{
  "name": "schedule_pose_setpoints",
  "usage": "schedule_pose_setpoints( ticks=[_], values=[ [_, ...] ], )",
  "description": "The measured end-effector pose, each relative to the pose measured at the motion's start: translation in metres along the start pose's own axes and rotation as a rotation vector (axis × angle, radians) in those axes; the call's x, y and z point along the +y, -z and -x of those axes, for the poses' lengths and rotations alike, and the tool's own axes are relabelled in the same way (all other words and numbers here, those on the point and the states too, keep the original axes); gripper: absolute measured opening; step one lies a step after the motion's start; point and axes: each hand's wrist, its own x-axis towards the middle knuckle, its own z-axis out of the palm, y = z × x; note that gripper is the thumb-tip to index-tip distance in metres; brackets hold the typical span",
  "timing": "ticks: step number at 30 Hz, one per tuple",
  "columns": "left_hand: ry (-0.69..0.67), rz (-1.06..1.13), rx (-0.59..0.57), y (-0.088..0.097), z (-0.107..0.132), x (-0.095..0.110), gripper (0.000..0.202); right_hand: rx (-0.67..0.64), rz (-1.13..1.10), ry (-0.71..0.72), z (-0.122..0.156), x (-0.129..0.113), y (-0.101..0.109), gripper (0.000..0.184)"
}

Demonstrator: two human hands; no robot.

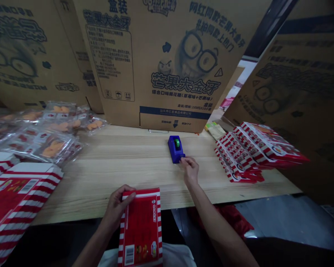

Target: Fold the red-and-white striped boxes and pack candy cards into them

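Note:
My left hand grips the top left corner of a red and white striped carton, held upright at the table's near edge over my lap. My right hand reaches forward to a small blue tape dispenser in the middle of the wooden table. Its fingertips are pinched together at the dispenser's near end. Whether a strip of tape is between them is too small to tell.
Large printed cardboard boxes wall the table's back and right side. A stack of flat red and white cartons lies right. Clear packets of orange sweets lie at the left, with more folded cartons in front of them.

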Motion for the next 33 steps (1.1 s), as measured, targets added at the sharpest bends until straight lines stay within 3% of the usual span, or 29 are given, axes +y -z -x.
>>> schedule_pose_setpoints(
  ticks=[5,10,11,13,16,18,21,24,27,31,33],
  values=[
    [-0.023,-0.019,-0.001,-0.006,-0.001,0.004,0.021,0.003,0.025,-0.071,0.01,0.005,0.008,0.028],
    [-0.003,-0.002,-0.043,-0.016,-0.002,0.012,0.024,-0.255,0.0,-0.179,0.019,-0.022,0.013,0.03],
    [-0.001,-0.001,-0.058,-0.018,-0.003,0.012,0.024,-0.394,0.002,-0.198,0.021,-0.034,0.011,0.029],
    [0.008,0.004,-0.099,-0.023,-0.005,0.013,0.025,-0.811,0.042,-0.183,0.025,-0.061,0.001,0.029],
    [0.026,0.009,-0.171,-0.03,-0.008,0.011,0.027,-1.47,0.18,0.0,0.03,-0.1,-0.025,0.03],
    [0.006,-0.01,-0.188,-0.033,-0.009,0.01,0.027,-1.677,0.357,0.185,0.035,-0.118,-0.042,0.027],
    [-0.019,-0.03,-0.188,-0.034,-0.008,0.01,0.027,-1.667,0.753,0.458,0.046,-0.131,-0.056,0.023],
    [-0.037,-0.067,-0.181,-0.034,-0.004,0.014,0.027,-1.551,0.926,0.491,0.05,-0.131,-0.055,0.027],
    [-0.063,-0.103,-0.188,-0.035,0.002,0.022,0.026,-1.554,0.776,0.236,0.043,-0.124,-0.051,0.037],
    [-0.156,-0.18,-0.256,-0.037,0.012,0.031,0.021,-1.799,0.302,-0.467,0.043,-0.101,-0.042,0.045],
    [-0.229,-0.214,-0.305,-0.037,0.017,0.034,0.017,-1.795,0.066,-0.803,0.054,-0.087,-0.035,0.05]
  ],
)
